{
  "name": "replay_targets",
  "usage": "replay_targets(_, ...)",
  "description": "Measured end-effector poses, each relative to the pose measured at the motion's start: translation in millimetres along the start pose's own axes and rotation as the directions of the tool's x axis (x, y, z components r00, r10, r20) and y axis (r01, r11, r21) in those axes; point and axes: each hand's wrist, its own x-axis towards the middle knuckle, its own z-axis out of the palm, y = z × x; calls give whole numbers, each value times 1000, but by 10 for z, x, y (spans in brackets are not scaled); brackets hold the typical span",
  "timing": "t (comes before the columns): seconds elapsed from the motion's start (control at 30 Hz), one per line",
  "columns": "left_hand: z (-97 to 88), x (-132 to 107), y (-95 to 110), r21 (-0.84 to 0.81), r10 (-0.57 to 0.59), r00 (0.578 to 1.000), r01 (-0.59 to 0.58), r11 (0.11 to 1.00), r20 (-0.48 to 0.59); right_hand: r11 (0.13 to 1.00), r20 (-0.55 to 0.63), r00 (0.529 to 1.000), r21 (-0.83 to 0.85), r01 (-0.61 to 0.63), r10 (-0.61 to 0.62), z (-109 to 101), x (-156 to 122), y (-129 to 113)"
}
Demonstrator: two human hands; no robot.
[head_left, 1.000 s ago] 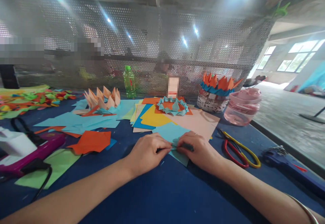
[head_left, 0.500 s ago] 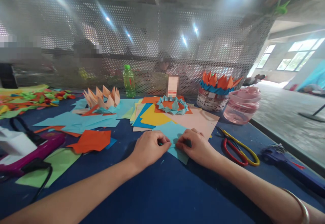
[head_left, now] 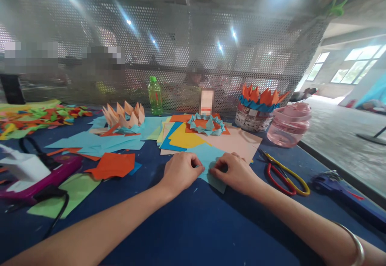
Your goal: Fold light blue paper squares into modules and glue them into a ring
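While both hands close on it, a blue paper point(head_left: 209, 157) lies on the blue table point(head_left: 193, 227), its lower corner pointing toward the wearer and its upper right edge against a peach sheet point(head_left: 238, 143).

Left hand point(head_left: 181, 172): fingers curled and bunched, tips at the paper's left edge. Right hand point(head_left: 233, 173): fingers curled close together, resting on the paper's right side; a ring point(head_left: 237, 155) on one finger, a bangle point(head_left: 356, 250) at the wrist. Knuckles hide the pads, so the exact pinch cannot be told. Hands nearly touching, paper between them.

Just beyond: a yellow sheet point(head_left: 183, 135) and a folded paper ring point(head_left: 206, 124) in blue, on orange paper. Right of the right hand: scissors point(head_left: 285, 179), red and yellow handles. Farther right: a pink tub point(head_left: 289, 125) beside a woven pot point(head_left: 253, 119) crowned with orange and blue folds.

Left of the left hand: an orange sheet point(head_left: 111, 165), a green sheet point(head_left: 72, 193). Behind these: a peach paper lotus point(head_left: 123, 117), a green bottle point(head_left: 155, 96), then a perforated metal screen point(head_left: 150, 44).
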Motion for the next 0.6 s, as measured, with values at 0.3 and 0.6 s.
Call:
replay_targets(0.3, 20, 3, -31, 7, 4, 999, -4, 1000, -39, 998, 103, 994, 45, -41, 37, -46, 36, 55)
replay_targets(0.6, 42, 20, -114, -11, 126, 991, -127, 992, -34, 991, 112, 994, 134, -27, 12, -56, 39, 109)
